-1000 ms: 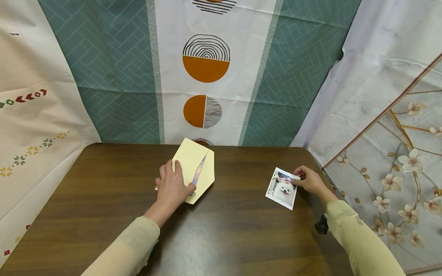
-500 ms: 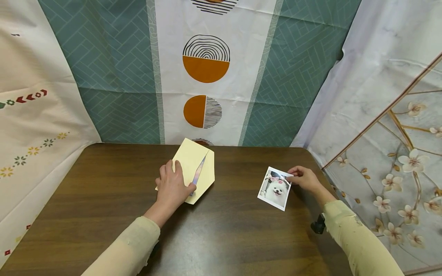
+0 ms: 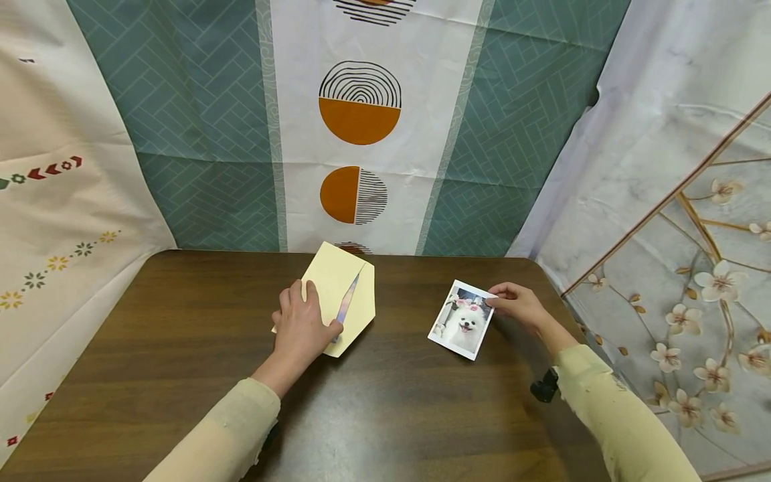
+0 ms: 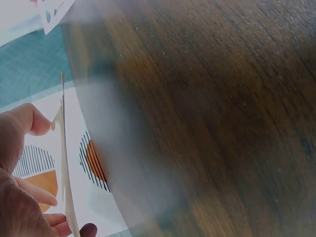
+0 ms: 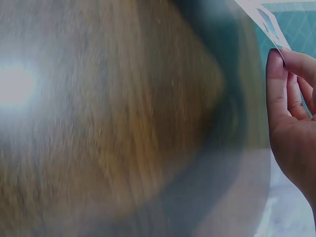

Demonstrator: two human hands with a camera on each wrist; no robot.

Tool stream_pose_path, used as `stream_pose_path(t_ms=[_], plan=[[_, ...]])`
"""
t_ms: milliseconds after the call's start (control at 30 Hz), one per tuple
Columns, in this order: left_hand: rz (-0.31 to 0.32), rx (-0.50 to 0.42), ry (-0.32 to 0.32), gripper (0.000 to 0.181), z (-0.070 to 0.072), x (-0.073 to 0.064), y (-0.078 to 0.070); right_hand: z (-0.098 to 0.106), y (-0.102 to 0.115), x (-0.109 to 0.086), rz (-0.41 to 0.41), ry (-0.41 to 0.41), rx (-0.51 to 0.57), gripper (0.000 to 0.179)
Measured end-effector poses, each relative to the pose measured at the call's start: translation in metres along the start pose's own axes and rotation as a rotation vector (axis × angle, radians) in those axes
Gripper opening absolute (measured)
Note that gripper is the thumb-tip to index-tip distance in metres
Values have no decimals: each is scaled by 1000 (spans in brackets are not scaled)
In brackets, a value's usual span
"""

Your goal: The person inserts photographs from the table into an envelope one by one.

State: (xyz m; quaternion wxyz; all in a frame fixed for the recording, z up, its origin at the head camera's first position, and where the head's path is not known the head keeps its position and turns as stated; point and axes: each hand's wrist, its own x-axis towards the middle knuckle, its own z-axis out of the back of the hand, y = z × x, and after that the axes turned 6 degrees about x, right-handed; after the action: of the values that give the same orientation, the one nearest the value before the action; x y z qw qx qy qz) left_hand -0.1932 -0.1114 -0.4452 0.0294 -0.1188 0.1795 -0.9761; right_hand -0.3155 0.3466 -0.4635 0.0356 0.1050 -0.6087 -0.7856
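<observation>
In the head view my left hand (image 3: pixel 301 328) holds a cream envelope (image 3: pixel 325 278) above the left-centre of the table. A narrow slit gapes along the envelope, with pale lilac showing inside. Seen edge-on in the left wrist view, the envelope (image 4: pixel 64 153) has my thumb at its parted edge and fingers on both sides. My right hand (image 3: pixel 519 306) pinches the right edge of a white-bordered photo (image 3: pixel 462 323) of a fluffy white dog. The right wrist view shows thumb and fingertip meeting at a corner of the photo (image 5: pixel 269 22). Photo and envelope are apart.
Both hands are over a brown wooden table (image 3: pixel 385 408) with rounded far corners. A patterned teal and white cloth (image 3: pixel 361 147) hangs behind it. Printed cloths hang at the left and right sides.
My right hand has carried the photo leftward and slightly up, nearer the envelope. The left hand and envelope have hardly moved.
</observation>
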Motion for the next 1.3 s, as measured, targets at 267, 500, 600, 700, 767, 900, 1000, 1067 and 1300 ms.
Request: stream_pose_path(t_ms=[267,500,600,700,767,900,1000,1067,1300], plan=[[-3,4,-1,95,0,0,0,-19,9,7,7,15,43,35],[-5,4,-4,94,0,0,-2,-37,18,12,4,46,112,27],[-5,4,-6,94,0,1,-2,-46,22,15,6,54,136,23],[-6,4,-5,95,0,1,-3,-54,26,18,8,67,154,22],[-8,3,-8,94,0,1,-3,-60,28,20,6,76,158,22],[-14,-4,-13,93,0,0,-4,-73,33,23,7,108,160,20],[-15,-9,-15,93,-1,0,-4,-83,37,25,-1,130,171,20],[-14,-9,-16,93,-1,0,-4,-90,40,26,-7,145,170,20],[-11,-9,-21,95,-3,1,-4,-112,48,31,-9,177,187,20]])
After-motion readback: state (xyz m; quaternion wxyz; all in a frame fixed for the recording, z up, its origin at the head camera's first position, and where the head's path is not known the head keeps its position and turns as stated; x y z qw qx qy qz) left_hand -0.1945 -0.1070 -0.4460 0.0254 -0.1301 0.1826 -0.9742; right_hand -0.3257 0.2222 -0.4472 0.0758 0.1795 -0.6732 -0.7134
